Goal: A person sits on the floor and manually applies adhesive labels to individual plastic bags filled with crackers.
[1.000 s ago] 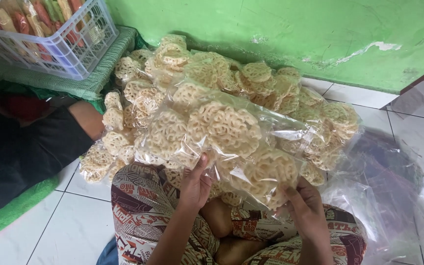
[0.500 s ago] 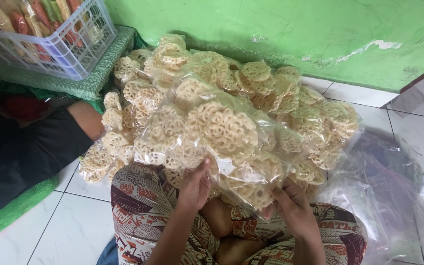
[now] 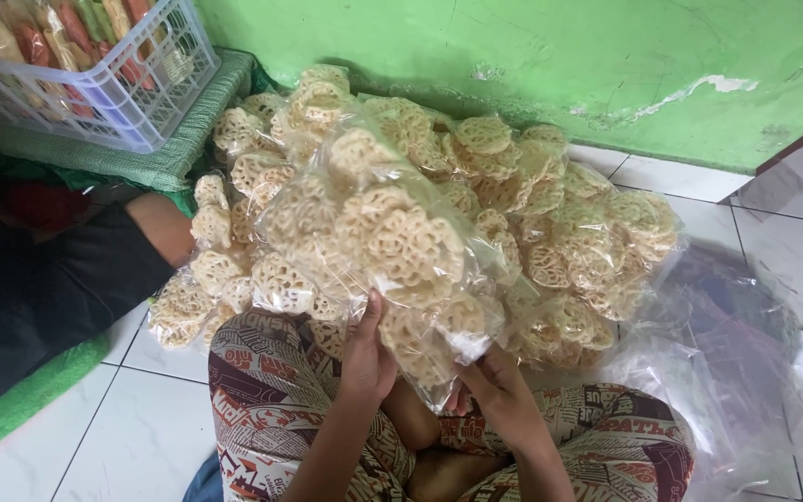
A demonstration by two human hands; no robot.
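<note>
At the bottom centre of the frame, the left hand grips the lower end of a clear plastic bag of crackers from the left, thumb pressed up against the film. Just right of it, the right hand pinches the same bag's bottom corner, fingers curled under the plastic. The bag is held above patterned trousers and is packed with pale, round, lattice-shaped crackers. Its long axis runs diagonally, from the lower end at the hands up and left toward the frame's centre.

Behind it, a heap of more cracker-filled bags lies on the white tiled floor, reaching back to the green wall. Loose empty plastic bags lie crumpled at the lower right. At the left edge another person's dark sleeve rests on a green mat. In the upper left, a white and blue plastic basket holds colourful packets.
</note>
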